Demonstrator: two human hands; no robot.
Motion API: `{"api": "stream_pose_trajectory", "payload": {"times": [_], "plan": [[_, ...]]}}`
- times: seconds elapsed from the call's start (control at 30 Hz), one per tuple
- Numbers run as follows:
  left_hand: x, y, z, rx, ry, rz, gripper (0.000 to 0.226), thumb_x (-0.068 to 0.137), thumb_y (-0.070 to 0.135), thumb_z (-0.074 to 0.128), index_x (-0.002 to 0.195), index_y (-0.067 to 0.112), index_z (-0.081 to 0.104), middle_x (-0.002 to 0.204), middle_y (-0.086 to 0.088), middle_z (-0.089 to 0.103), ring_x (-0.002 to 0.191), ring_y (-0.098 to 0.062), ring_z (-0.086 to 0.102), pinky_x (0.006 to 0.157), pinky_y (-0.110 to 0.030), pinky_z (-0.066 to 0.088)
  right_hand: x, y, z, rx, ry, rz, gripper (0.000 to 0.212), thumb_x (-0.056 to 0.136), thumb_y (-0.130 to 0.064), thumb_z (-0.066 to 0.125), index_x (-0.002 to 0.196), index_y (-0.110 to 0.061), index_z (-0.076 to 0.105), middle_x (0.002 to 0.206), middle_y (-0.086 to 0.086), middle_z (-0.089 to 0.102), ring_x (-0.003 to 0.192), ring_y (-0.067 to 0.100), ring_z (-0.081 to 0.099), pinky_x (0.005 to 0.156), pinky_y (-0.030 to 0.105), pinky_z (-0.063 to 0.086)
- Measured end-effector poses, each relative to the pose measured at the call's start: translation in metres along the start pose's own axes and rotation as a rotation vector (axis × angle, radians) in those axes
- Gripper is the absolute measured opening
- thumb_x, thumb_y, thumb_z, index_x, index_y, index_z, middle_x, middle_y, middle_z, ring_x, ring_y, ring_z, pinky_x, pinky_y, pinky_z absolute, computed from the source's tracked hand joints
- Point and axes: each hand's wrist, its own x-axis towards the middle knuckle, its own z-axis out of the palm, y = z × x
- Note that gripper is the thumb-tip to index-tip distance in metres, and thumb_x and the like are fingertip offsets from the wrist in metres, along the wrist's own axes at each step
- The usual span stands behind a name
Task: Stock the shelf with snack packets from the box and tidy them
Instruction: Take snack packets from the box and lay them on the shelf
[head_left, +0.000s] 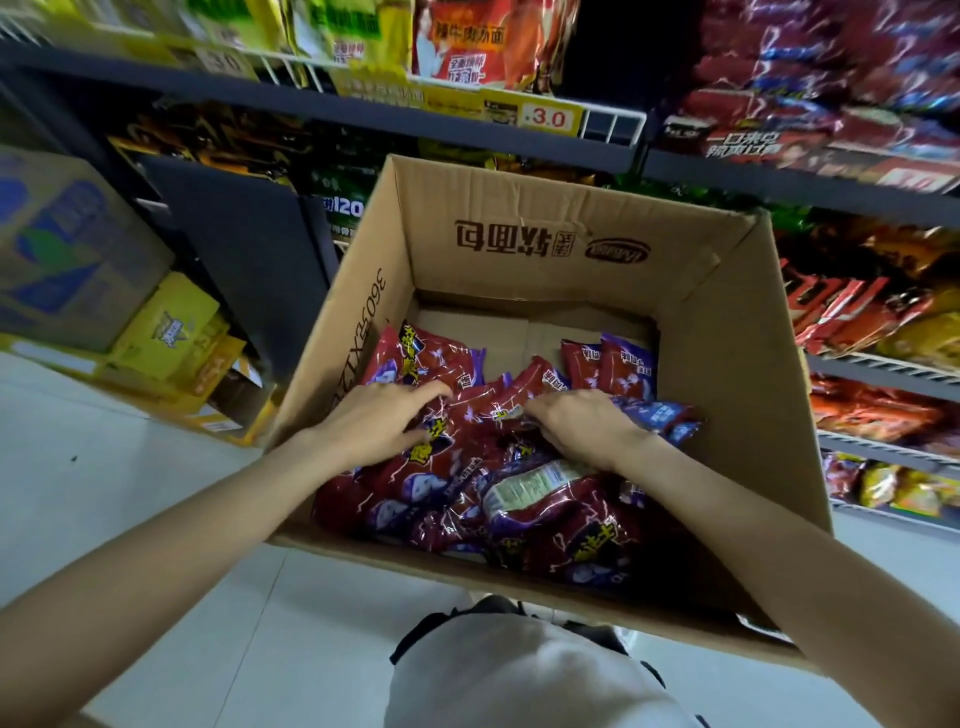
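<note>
Currently at the pickup step: both hands are down inside the open cardboard box (519, 249), gathering red-and-purple snack packets (540, 499) from the loose pile that fills the near half of the box floor. Left hand (376, 423) lies on the pile with fingers spread and lightly bent, pressing packets, not clearly closed round any one. Right hand (582, 423) has fingers curled into the pile near box centre, looks like it is pinching a packet edge, though the grip itself is partly hidden. A few more packets stand upright at the far right of the box floor; far left floor is bare cardboard. Wire shelves (613, 122) with other snacks sit just beyond the box, matching red-purple packs on the shelf up and to the right of it. Next move likely needs a firm bunch grip, lift clear of the box walls, then carry to that shelf; slick packets may slip
</note>
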Motion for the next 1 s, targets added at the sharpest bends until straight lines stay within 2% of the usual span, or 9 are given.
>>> {"api": "stream_pose_trajectory", "payload": {"times": [0.13,0.3,0.4,0.5,0.6,0.73,0.8,0.9,1.0], "plan": [[0.003,0.0,-0.004,-0.162,0.117,-0.056,0.05,0.095,0.027,0.052,0.138,0.032,0.028,0.058,0.0,0.051,0.044,-0.009,0.045,0.038,-0.019,0.033,-0.015,0.027,-0.03,-0.046,0.23,0.25,0.026,0.098,-0.018,0.042,0.124,-0.017,0.043,0.096,0.006,0.066,0.084,0.029,0.065,0.061,0.032,0.045],[0.006,0.002,-0.032,-0.49,0.333,-0.232,0.055,0.094,0.029,0.054,0.141,0.029,0.026,0.11,0.002,0.065,0.078,-0.013,0.068,0.073,-0.039,0.057,-0.043,0.047,-0.073,0.505,0.581,0.34,0.018,0.099,-0.013,0.046,0.112,-0.011,0.058,0.082,0.009,0.066,0.068,0.022,0.067,0.054,0.03,0.052],[0.01,0.006,-0.059,-0.622,0.433,-0.262,0.035,0.09,0.034,0.059,0.123,0.028,0.054,0.107,0.019,0.06,0.093,0.002,0.06,0.088,-0.028,0.049,-0.063,0.057,-0.096,0.743,0.659,0.404,0.017,0.1,-0.016,0.043,0.112,-0.013,0.057,0.074,0.008,0.061,0.06,0.008,0.067,0.043,0.01,0.042],[0.02,0.02,-0.088,-0.772,0.559,-0.23,0.01,0.087,0.033,0.062,0.093,0.04,0.06,0.089,0.027,0.066,0.086,0.01,0.06,0.079,-0.021,0.048,-0.087,0.072,-0.117,0.898,0.777,0.388,0.015,0.1,-0.014,0.043,0.107,-0.016,0.056,0.066,-0.001,0.048,0.055,0.003,0.058,0.058,0.019,0.056],[0.038,0.047,-0.121,-0.909,0.693,-0.196,0.011,0.088,0.027,0.063,0.091,0.037,0.059,0.096,0.016,0.065,0.09,0.006,0.06,0.08,-0.021,0.045,-0.117,0.096,-0.138,0.992,0.886,0.385,0.016,0.099,-0.014,0.044,0.107,-0.015,0.058,0.07,0.006,0.041,0.058,0.008,0.055,0.061,0.021,0.057],[0.071,0.09,-0.15,-0.95,0.724,-0.145,0.015,0.081,0.045,0.068,0.091,0.039,0.058,0.107,0.003,0.066,0.105,-0.014,0.061,0.093,-0.041,0.048,-0.167,0.13,-0.157,0.983,0.978,0.339,0.016,0.097,-0.027,0.045,0.097,-0.035,0.058,0.084,0.029,0.043,0.07,0.034,0.054,0.066,0.029,0.059],[0.091,0.12,-0.156,-0.983,0.714,-0.126,0.014,0.082,0.039,0.068,0.088,0.036,0.056,0.101,0.003,0.068,0.1,-0.02,0.064,0.088,-0.047,0.051,-0.193,0.149,-0.16,0.938,1.02,0.356,0.018,0.096,-0.03,0.045,0.093,-0.041,0.058,0.079,0.025,0.044,0.07,0.035,0.053,0.068,0.027,0.058],[0.123,0.171,-0.16,-0.95,0.722,-0.065,0.014,0.086,0.026,0.064,0.086,0.033,0.052,0.092,0.011,0.067,0.087,-0.01,0.067,0.074,-0.035,0.056,-0.23,0.185,-0.16,0.784,1.064,0.43,0.025,0.1,-0.02,0.043,0.093,-0.039,0.057,0.063,-0.005,0.049,0.064,0.024,0.062,0.065,0.036,0.056],[0.154,0.219,-0.161,-0.924,0.696,-0.015,0.014,0.087,0.023,0.064,0.087,0.029,0.051,0.091,0.013,0.064,0.079,0.003,0.066,0.062,-0.017,0.054,-0.263,0.224,-0.161,0.574,1.045,0.489,0.023,0.099,-0.015,0.045,0.096,-0.033,0.058,0.062,0.004,0.056,0.059,0.034,0.058,0.055,0.039,0.047]]}}
